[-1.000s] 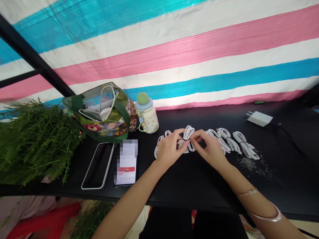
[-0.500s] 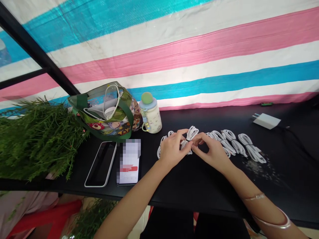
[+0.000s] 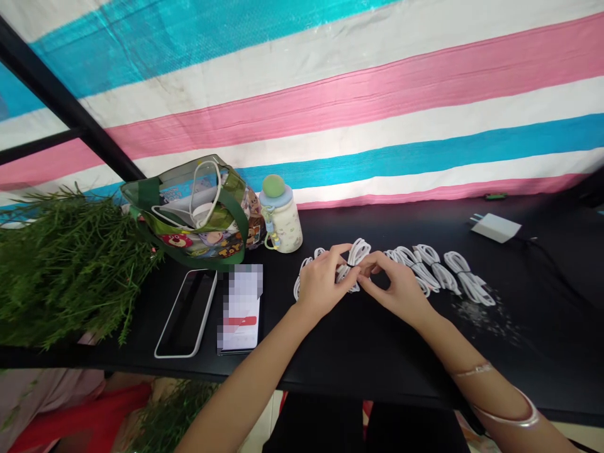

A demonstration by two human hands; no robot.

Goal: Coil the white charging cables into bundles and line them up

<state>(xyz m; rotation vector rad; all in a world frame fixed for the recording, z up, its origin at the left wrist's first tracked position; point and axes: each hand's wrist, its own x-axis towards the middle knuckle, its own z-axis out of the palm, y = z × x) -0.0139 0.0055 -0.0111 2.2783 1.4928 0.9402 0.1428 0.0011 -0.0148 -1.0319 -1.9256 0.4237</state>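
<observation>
My left hand (image 3: pixel 323 281) and my right hand (image 3: pixel 393 290) meet at the middle of the black table, their fingertips pinching a coiled white cable (image 3: pixel 357 264). Its loops stand up between my fingers, and part of the coil is hidden by them. Another white cable coil (image 3: pixel 304 275) lies partly under my left hand. To the right of my right hand lie several more bundled white cables (image 3: pixel 441 272). A white plug charger (image 3: pixel 495 228) sits farther right, apart from my hands.
Left of my hands are a phone in a white case (image 3: pixel 185 313), a phone with a blurred screen (image 3: pixel 240 308), a cream bottle (image 3: pixel 283 220) and a printed clear bag (image 3: pixel 189 217). Green plant sprigs (image 3: pixel 61 270) overhang the table's left end. A striped tarpaulin (image 3: pixel 377 107) rises behind.
My fingers shift only slightly on the coil, and both hands stay together. The whole view sways a little sideways between frames. The cables on the table stay in place.
</observation>
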